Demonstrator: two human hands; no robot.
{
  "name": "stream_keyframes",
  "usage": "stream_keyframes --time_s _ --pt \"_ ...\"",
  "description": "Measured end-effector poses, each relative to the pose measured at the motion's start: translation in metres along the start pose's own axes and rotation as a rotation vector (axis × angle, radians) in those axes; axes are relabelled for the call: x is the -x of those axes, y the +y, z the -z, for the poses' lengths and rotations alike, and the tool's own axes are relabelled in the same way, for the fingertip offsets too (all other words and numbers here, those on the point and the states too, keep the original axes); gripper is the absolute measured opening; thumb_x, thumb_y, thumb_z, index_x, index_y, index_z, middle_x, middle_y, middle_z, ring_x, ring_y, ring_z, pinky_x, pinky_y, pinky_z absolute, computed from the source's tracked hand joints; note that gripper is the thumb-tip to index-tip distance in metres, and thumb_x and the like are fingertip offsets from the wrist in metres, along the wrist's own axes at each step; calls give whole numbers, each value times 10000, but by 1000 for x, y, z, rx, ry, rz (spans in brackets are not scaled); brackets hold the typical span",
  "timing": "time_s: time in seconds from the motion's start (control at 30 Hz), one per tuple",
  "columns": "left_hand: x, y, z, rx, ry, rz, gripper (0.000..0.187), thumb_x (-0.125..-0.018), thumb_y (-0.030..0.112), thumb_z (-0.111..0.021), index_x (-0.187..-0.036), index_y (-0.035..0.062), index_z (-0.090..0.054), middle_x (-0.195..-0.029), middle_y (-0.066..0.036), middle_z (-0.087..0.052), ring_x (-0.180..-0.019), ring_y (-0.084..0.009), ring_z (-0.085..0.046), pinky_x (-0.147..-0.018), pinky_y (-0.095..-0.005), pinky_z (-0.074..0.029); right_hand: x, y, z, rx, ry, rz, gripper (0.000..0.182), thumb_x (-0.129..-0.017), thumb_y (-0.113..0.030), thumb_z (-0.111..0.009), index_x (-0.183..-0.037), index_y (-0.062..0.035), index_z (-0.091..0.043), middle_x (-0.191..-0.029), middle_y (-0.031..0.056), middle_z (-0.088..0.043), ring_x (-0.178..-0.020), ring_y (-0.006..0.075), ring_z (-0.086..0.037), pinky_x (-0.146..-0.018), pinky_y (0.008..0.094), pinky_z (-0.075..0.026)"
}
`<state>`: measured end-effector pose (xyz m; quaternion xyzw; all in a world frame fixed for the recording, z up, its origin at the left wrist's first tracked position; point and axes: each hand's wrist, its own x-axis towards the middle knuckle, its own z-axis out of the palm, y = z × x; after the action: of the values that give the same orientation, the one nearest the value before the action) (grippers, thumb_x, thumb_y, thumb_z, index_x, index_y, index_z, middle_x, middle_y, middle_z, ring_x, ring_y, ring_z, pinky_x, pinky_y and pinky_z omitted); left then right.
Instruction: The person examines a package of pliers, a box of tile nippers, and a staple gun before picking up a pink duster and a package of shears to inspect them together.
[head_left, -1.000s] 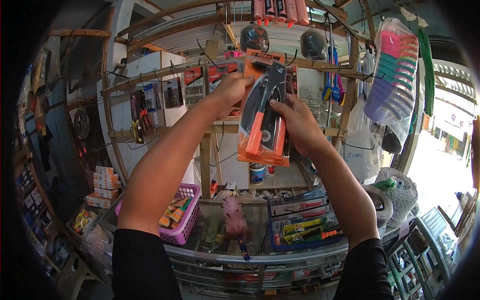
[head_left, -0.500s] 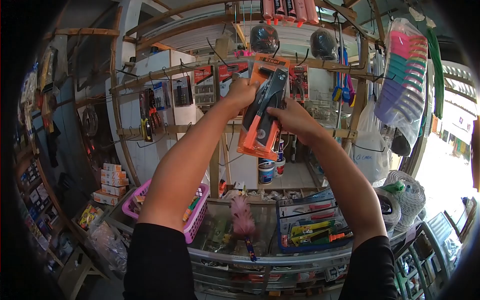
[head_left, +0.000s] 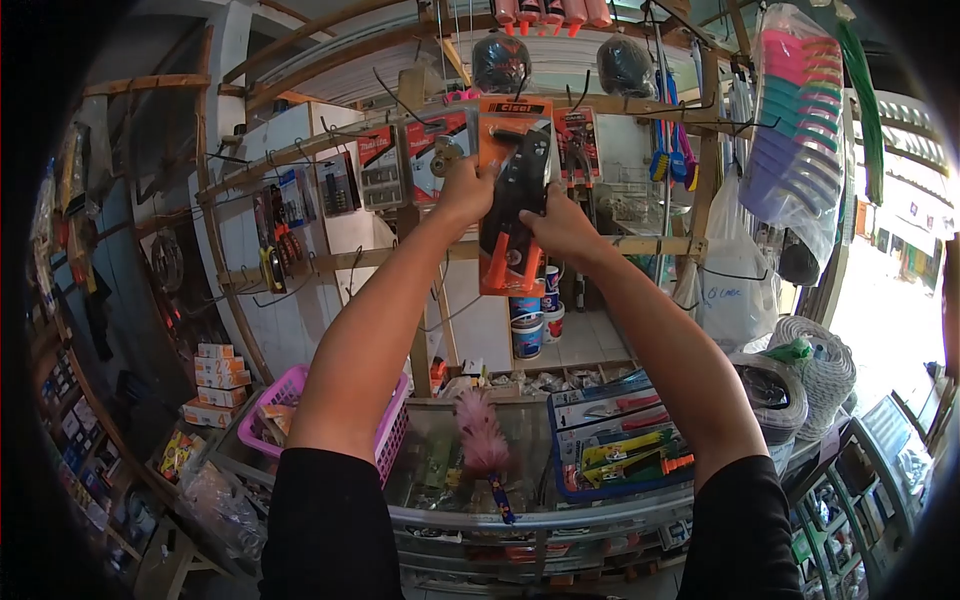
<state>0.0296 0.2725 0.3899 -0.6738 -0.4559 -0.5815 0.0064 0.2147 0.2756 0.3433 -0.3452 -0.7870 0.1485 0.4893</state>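
Both my hands hold an orange and black blister pack (head_left: 515,200) marked "Cisel", upright in front of the wooden rack. A dark tool with orange handle parts shows inside it. My left hand (head_left: 468,190) grips the pack's left edge, its fingers partly behind the card. My right hand (head_left: 560,228) pinches the right edge, with the thumb on the front. The pack's top is by a metal hook. Red Makita packs (head_left: 440,150) hang to its left, and a red-backed pack with pliers (head_left: 580,150) hangs on its right.
Below is a glass counter (head_left: 425,515) with a pink basket (head_left: 395,425), a pink feather duster (head_left: 482,435) and a blue-edged tray of tools (head_left: 625,490). Bare hooks (head_left: 395,95) stick out from the rack. Rope coils (head_left: 820,370) lie at the right.
The pack has turned from tilted to nearly upright and sits slightly further left and up. Both hands moved with it, still gripping. The camera view has shifted a little.
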Motion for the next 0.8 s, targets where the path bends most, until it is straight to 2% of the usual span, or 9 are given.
stream_keyframes --time_s 0.1,0.2,0.3,0.4,0.6,0.7,0.8 --pt "7 3 -6 -138 12 -10 347 -1087 274 -558 -1182 -30 -693 -1037 -174 -747 -927 -265 -702 -839 -397 -511 -2 9 3 48 10 -30 690 -978 -210 -663 -1458 161 -334 -1230 382 -645 -1172 509 -647 -1004 518 -511" --pt "13 9 -9 -103 42 -67 345 -1040 280 -612 -1105 -49 -693 -1014 -285 -729 -987 -452 -702 -844 -489 -519 -3 20 6 81 57 78 700 -972 -204 -667 -1462 157 -321 -1205 385 -651 -1161 525 -642 -1000 526 -509" --pt "11 6 -13 -118 83 -53 355 -1025 291 -631 -1099 -49 -699 -1011 -288 -731 -1000 -461 -700 -851 -499 -523 -5 26 7 102 91 147 702 -974 -203 -665 -1472 146 -314 -1179 383 -661 -1157 532 -639 -996 529 -509" --pt "5 2 -13 -207 68 -47 392 -1056 321 -599 -1104 -55 -698 -954 -214 -748 -897 -344 -729 -805 -433 -520 -8 26 7 112 69 105 726 -986 -213 -653 -1500 143 -284 -1185 389 -658 -1158 532 -642 -997 523 -511" --pt "11 -7 -14 -264 108 -48 426 -1031 356 -638 -1096 -61 -696 -940 -221 -741 -895 -346 -731 -799 -430 -531 2 20 4 92 45 43 847 -994 -231 -644 -1572 139 -150 -1184 398 -657 -1156 529 -648 -997 517 -515" --pt "28 -5 -12 -276 61 -71 435 -1007 334 -685 -1185 -60 -645 -1000 -215 -732 -927 -338 -730 -815 -422 -540 8 19 6 131 70 68 895 -989 -235 -649 -1589 131 -95 -1160 397 -664 -1136 521 -659 -991 526 -514" --pt "48 -5 -11 -235 54 -120 540 -975 269 -738 -1345 -50 -506 -1018 -181 -714 -933 -314 -720 -837 -419 -547 20 15 10 182 88 130 924 -977 -228 -666 -1596 121 -75 -1148 386 -660 -1106 522 -658 -988 532 -507"
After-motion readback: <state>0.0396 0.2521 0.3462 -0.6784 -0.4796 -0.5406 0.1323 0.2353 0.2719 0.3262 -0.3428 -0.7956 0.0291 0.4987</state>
